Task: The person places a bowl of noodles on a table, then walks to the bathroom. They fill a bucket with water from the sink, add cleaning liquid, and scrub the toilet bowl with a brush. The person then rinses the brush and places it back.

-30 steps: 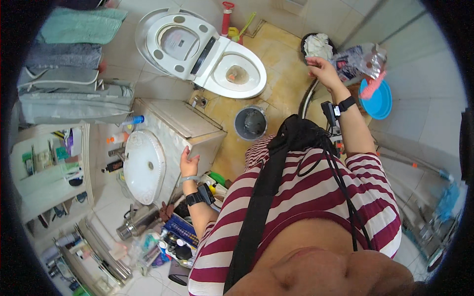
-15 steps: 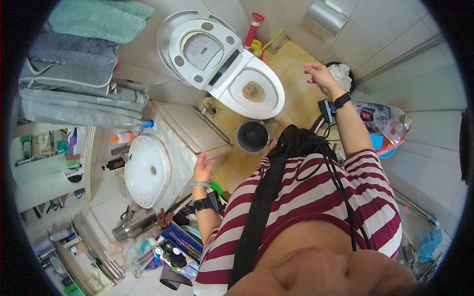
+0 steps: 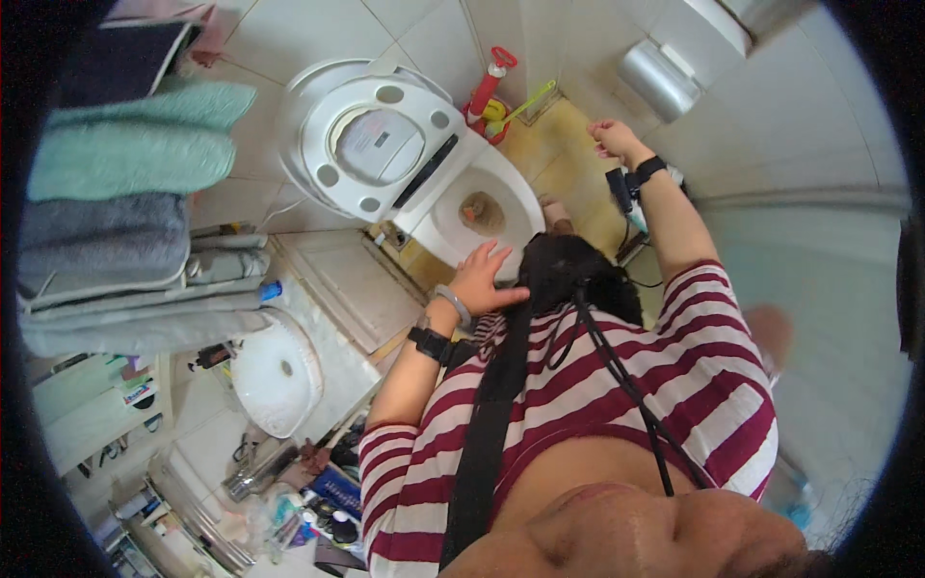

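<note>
My left hand (image 3: 479, 281) is spread open in front of my waist, close to the front rim of a white toilet (image 3: 535, 217). Nothing is in its fingers. The toilet's seat ring and lid (image 3: 318, 125) stand raised, and brownish matter shows in the bowl. Out to the right, my right hand (image 3: 617, 142) hangs over the yellowish floor with its fingers curled in. I see nothing held in it. A red pump-like plunger (image 3: 489, 82) and a yellow-green brush (image 3: 525, 106) stand in a holder beside the toilet, left of that hand.
At the left are a white washbasin (image 3: 275, 376) on a counter and hanging towels (image 3: 145, 144). Bottles and small items (image 3: 318, 506) crowd the lower left. A metal paper holder (image 3: 660, 82) juts from the wall at upper right. A frosted glass panel (image 3: 829, 279) stands at right.
My left hand has moved from beside the washbasin counter rightward and up to my waist. The view has shifted, and my body now hides the dark bin on the floor. My right hand remains stretched out.
</note>
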